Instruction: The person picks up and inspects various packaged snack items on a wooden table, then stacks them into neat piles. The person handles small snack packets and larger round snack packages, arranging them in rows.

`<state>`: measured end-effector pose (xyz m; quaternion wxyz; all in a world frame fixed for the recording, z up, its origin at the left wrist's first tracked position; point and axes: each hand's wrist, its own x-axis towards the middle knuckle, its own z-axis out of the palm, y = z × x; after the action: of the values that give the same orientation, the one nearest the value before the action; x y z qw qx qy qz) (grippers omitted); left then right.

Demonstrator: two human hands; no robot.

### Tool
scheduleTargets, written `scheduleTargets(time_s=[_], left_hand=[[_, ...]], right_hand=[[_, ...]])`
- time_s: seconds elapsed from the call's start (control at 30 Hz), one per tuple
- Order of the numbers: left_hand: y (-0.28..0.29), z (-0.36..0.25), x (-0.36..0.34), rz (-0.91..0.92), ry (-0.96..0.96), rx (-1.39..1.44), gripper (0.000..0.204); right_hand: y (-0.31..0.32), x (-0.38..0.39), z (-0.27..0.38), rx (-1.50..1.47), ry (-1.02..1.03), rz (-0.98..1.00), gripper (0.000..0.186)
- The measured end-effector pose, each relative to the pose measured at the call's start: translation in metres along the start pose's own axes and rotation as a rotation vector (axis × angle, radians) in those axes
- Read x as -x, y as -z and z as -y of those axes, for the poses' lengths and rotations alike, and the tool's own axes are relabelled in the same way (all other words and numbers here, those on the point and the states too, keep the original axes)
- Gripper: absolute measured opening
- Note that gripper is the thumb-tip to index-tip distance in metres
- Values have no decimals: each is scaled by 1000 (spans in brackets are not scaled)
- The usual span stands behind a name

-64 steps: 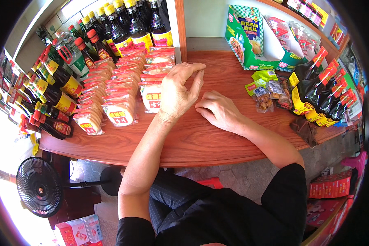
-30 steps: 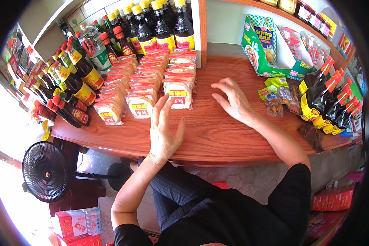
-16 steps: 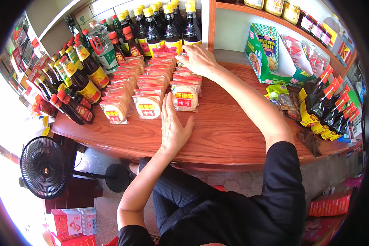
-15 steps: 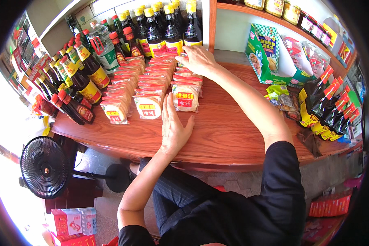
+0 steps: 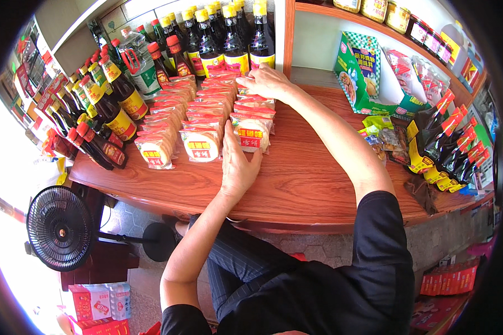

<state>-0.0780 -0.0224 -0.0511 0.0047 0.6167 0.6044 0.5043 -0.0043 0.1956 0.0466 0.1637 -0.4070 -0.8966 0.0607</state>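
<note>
The rear packets (image 5: 254,103) of the rightmost row are partly covered by the right hand (image 5: 265,82), and its grip there cannot be made out. The yellow-capped bottles (image 5: 232,44) are partly hidden behind the packets. The leftmost jar (image 5: 347,5) is cut off by the top edge, the lowest red carton (image 5: 107,328) by the bottom. A crumpled brown item (image 5: 422,194) cannot be identified.

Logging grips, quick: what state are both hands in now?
Left hand: open, beside the rightmost front packet.
Right hand: at the packets behind; its grip cannot be told.
</note>
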Motion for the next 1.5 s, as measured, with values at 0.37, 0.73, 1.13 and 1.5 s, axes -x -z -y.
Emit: scheduleTargets(time_s=[0.37, 0.73, 1.13, 1.5], left_hand=[[0, 8, -20, 125, 46, 114, 104], [-50, -55, -12, 303, 8, 265, 109], [-128, -157, -1, 460, -26, 56, 112], [-137, -176, -4, 509, 120, -18, 115]], right_hand=[[20, 12, -5, -283, 244, 229, 73], [48, 75, -69, -265, 47, 296, 71], [103, 179, -181, -200, -175, 146, 77], [103, 182, -176, -52, -101, 1, 66]])
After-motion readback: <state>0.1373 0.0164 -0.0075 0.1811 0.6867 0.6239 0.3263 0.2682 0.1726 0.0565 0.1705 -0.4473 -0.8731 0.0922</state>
